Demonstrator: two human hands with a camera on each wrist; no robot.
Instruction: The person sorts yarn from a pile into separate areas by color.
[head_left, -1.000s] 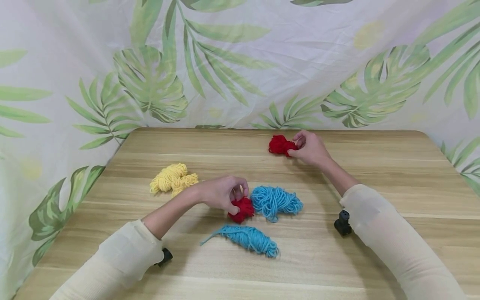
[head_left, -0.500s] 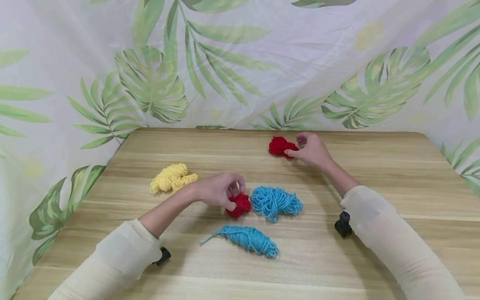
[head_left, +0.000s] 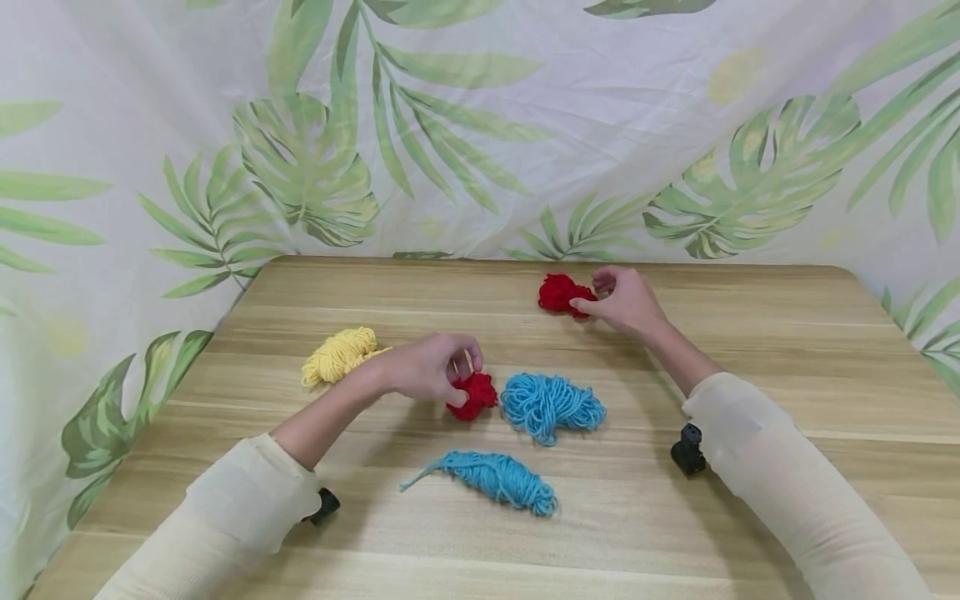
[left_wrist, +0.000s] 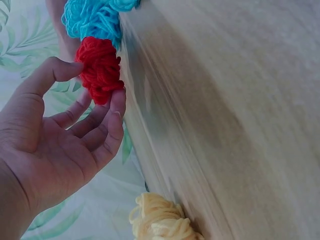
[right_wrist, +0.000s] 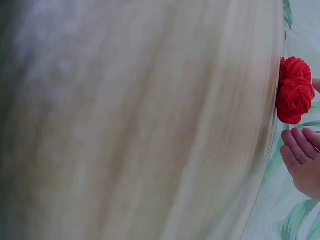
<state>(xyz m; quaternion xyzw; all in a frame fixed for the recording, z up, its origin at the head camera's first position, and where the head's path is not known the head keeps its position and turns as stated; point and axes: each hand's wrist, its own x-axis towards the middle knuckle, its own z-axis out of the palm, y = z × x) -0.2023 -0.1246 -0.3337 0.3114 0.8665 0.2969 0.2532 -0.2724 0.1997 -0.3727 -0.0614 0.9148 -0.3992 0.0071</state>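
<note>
A small bundle of red yarn (head_left: pixel 474 395) is pinched between the thumb and fingers of my left hand (head_left: pixel 431 367), left of the loose blue yarn hank (head_left: pixel 551 405). In the left wrist view, the thumb (left_wrist: pixel 67 70) is on one side of the red bundle and fingertips (left_wrist: pixel 118 97) are at its lower end. At the back of the table lies another red yarn bundle (head_left: pixel 558 294), tied-in at its middle. My right hand (head_left: pixel 626 302) is beside it, thumb at its right end; the right wrist view shows straight fingers (right_wrist: pixel 300 145) apart from the yarn.
Nearer the front lies a long blue yarn hank (head_left: pixel 495 481) with a loose tail to the left. Yellow yarn (head_left: pixel 341 355) sits behind my left forearm, partly hidden by it. A leaf-print cloth (head_left: pixel 465 125) hangs behind the wooden table (head_left: pixel 637 533).
My left hand has moved back and slightly left with the red yarn, opening a gap to the blue hank. My right hand's fingers have come off the far red bundle.
</note>
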